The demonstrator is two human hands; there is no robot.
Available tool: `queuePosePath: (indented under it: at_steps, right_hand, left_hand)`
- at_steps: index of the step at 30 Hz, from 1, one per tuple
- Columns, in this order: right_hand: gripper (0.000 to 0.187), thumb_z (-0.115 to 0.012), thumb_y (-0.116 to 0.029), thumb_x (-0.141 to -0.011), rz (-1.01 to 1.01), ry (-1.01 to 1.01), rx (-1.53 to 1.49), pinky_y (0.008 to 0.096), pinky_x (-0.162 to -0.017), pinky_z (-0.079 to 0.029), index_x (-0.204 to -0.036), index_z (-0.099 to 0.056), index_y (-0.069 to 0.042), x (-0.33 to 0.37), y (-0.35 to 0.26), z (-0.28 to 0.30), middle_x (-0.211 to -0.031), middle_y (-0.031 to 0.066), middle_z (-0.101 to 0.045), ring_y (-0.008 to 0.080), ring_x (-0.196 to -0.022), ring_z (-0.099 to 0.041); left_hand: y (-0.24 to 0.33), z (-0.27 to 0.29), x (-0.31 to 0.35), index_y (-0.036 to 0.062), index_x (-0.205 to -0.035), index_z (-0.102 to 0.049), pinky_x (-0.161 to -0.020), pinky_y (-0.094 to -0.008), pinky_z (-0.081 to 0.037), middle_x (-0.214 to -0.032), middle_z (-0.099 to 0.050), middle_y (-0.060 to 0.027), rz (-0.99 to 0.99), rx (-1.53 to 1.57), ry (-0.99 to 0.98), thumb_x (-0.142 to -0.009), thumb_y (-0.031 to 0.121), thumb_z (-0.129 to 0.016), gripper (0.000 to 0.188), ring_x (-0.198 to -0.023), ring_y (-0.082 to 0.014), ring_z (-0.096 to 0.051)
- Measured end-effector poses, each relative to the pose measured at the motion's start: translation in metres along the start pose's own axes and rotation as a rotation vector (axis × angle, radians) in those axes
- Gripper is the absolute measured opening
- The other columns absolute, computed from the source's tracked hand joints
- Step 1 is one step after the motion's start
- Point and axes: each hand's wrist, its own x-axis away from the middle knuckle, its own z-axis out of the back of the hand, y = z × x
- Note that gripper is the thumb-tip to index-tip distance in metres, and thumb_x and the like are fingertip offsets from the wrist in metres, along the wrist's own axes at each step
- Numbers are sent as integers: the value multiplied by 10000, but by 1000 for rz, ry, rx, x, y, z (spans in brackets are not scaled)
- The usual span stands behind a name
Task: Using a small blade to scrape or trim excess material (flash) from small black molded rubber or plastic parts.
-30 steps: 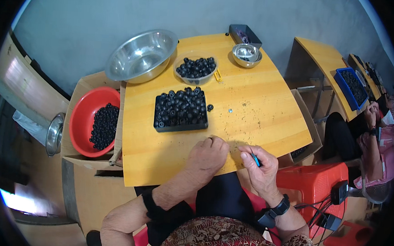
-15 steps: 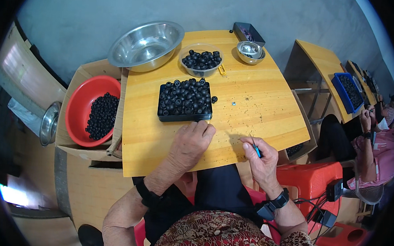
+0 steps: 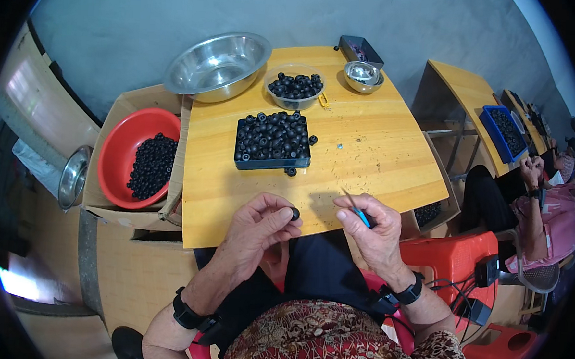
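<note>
Near the table's front edge my left hand [image 3: 251, 228] pinches a small round black piece [image 3: 295, 214] between thumb and fingers. My right hand [image 3: 377, 235] is closed round a slim blue-handled tool [image 3: 358, 212]; its thin metal tip points up and left, apart from the piece. Most of the handle is hidden in the palm. Beyond my left hand stands a black rectangular tray [image 3: 272, 164] heaped with similar black pieces, some showing a hole. One loose black piece [image 3: 290, 171] lies against its front side, another [image 3: 313, 140] at its right.
Farther back are a clear plastic tub [image 3: 291, 104] of black pieces, a large steel basin [image 3: 218, 68], small metal bowls [image 3: 364, 86] and a dark box [image 3: 361, 49]. A red basin [image 3: 116, 161] sits in a carton at left. At right are red stools [image 3: 446, 249], cables and a seated person [image 3: 545, 219].
My left hand has drawn back from the tray's front side toward me and now shows a black piece in its fingers. My right hand has shifted slightly left with the tool.
</note>
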Motion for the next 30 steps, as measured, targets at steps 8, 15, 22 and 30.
queuePosePath:
  at_steps: [8,15,22,30]
  right_hand:
    - [268,-759,-68,-792,363,-164,180,257,-540,-404,-1039,-677,-5,5,-36,-18,-710,48,-556,105,-606,-518]
    - [245,-763,-62,-776,389,-128,191,244,-564,-429,-1003,-687,-8,14,-35,-25,-738,49,-627,111,-634,-570]
    - [224,-729,-35,-777,429,-128,240,263,-536,-426,-994,-683,-1,11,-35,-22,-697,64,-578,137,-600,-568]
    - [270,-668,-124,-894,359,-29,36,253,-587,-449,-1097,-550,11,22,-31,-15,-776,61,-591,128,-646,-563]
  left_hand:
    - [-9,-24,28,80,-1028,-570,-752,-227,-514,-943,-645,-12,-35,375,-124,-943,224,-619,174,-831,-91,-630]
    - [-16,-23,32,63,-1081,-580,-819,-237,-504,-982,-629,-14,-51,479,-197,-944,166,-618,176,-886,-84,-595]
    - [-12,-24,36,75,-1129,-589,-789,-231,-517,-994,-656,-46,9,417,-159,-934,136,-622,207,-878,-100,-629]
    - [-9,-25,37,75,-1093,-602,-810,-253,-524,-973,-682,-64,19,375,-146,-937,140,-615,169,-877,-129,-662]
